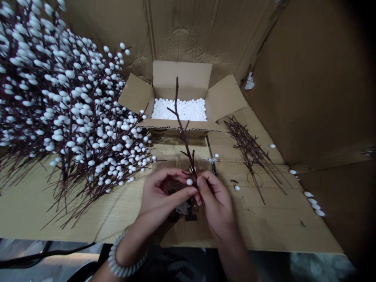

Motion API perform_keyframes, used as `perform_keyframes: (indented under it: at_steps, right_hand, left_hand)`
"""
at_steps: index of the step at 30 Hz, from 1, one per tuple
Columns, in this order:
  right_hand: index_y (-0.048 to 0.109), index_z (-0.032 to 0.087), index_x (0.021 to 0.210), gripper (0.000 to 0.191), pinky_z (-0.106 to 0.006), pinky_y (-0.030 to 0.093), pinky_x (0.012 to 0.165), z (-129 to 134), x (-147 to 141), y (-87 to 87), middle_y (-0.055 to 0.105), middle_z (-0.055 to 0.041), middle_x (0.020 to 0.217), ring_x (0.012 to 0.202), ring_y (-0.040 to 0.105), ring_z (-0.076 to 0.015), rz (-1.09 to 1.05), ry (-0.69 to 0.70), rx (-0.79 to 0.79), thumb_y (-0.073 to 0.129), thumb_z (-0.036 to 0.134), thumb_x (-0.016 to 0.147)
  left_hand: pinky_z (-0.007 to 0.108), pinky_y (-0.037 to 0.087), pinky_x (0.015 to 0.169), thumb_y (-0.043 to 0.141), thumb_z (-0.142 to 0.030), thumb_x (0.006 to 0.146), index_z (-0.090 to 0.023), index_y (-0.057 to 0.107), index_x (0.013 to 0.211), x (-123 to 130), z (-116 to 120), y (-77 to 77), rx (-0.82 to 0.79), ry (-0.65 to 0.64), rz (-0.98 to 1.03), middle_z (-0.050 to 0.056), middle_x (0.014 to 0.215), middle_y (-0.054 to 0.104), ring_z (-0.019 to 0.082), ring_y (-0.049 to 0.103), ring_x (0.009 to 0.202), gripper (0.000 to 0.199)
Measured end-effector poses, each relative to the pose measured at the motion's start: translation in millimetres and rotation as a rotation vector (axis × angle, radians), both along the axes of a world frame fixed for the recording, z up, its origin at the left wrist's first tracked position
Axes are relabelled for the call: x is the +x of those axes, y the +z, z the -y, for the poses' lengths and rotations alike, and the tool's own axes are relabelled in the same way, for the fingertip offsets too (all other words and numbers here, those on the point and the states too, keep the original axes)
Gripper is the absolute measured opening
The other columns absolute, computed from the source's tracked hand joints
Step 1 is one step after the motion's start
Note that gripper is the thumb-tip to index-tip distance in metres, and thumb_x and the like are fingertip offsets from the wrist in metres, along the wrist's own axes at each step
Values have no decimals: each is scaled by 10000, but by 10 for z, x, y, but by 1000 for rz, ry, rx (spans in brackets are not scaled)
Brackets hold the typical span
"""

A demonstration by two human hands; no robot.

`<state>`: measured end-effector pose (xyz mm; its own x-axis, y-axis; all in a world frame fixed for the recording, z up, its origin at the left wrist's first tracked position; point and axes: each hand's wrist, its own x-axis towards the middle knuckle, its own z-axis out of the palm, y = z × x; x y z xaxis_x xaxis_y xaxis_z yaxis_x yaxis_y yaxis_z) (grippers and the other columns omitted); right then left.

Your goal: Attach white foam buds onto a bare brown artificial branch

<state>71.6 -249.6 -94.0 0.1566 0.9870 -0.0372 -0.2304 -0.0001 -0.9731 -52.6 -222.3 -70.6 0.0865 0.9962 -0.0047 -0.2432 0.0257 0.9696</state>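
A brown branch (183, 135) with short side twigs stands upright between my hands. My right hand (216, 199) is closed on its lower stem. At the stem's left, my left hand (164, 196) has its thumb and fingers curled near a white ball (189, 182), which sits at a low twig. Another white ball shows just above it, close to the stem. Whether my left fingers press on the ball or the twig is hard to see. Beyond the hands, an open cardboard box (182, 134) holds many white balls (182, 109).
A large heap of branches with white balls (73, 113) fills the left side. Bare brown branches (252, 152) lie at the right. Loose white balls (314, 205) lie along the right edge of the table (282, 223). Cardboard walls (308, 86) rise behind and at the right.
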Motion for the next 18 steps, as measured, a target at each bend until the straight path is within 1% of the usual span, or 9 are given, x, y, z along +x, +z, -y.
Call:
perform_keyframes:
  at_steps: [2,4,6,8,9,11,14,15,18]
  right_hand:
    - [616,210,702,339,-179,364,446,-1,9,-8,510,62,552,480,436,-80,-24,-22,3,659,503,866]
    - [657,223,760,289,-181,440,513,-1,15,-3,597,43,633,555,531,-90,-52,-58,14,702,498,834]
    - [693,245,878,295,-219,523,641,-4,18,10,699,5,803,707,635,-126,-83,-94,25,733,524,794]
    - [703,254,953,362,-284,567,736,-9,15,18,746,-35,947,832,686,-176,-112,-109,27,755,553,755]
    - [709,252,951,374,-310,578,747,-12,13,18,757,-47,958,846,698,-195,-123,-106,25,767,555,739]
    - [721,245,891,327,-323,590,721,-15,11,8,768,-45,896,807,708,-204,-137,-100,18,790,520,728]
    - [734,253,846,222,-285,579,681,-7,22,-19,763,-21,831,762,697,-177,-145,-130,19,783,453,763]
    - [737,259,850,204,-270,573,674,-2,30,-26,763,-17,836,764,694,-168,-148,-149,25,775,445,774]
    - [745,276,853,185,-251,562,667,17,50,-41,763,-12,856,771,686,-154,-154,-203,53,768,445,781]
  left_hand:
    - [152,579,613,849,-123,638,-204,775,723,-11,9,38,-10,-24,-49,2,687,760,109,703,628,139]
    - [144,570,602,831,-131,671,-214,788,733,-28,10,70,-24,-43,-68,2,685,767,103,702,616,112]
    - [149,575,620,827,-134,682,-220,797,752,-46,4,93,-41,-73,-70,6,709,780,105,708,626,115]
    - [162,583,647,827,-141,688,-213,799,760,-60,-8,110,-52,-118,-79,16,736,789,114,716,646,105]
    - [170,586,654,831,-146,685,-203,798,759,-66,-18,119,-51,-149,-94,23,740,789,121,719,655,99]
    - [185,588,654,841,-158,677,-182,794,752,-83,-50,145,-31,-220,-154,36,733,785,139,720,672,92]
    - [209,593,651,846,-176,669,-168,791,755,-127,-123,245,38,-310,-282,50,734,779,161,721,690,102]
    - [220,599,655,848,-180,664,-171,792,773,-145,-150,304,71,-294,-302,52,747,780,167,724,697,123]
    - [237,605,674,857,-180,652,-195,787,783,-185,-248,574,221,-132,-324,40,776,778,168,724,705,149]
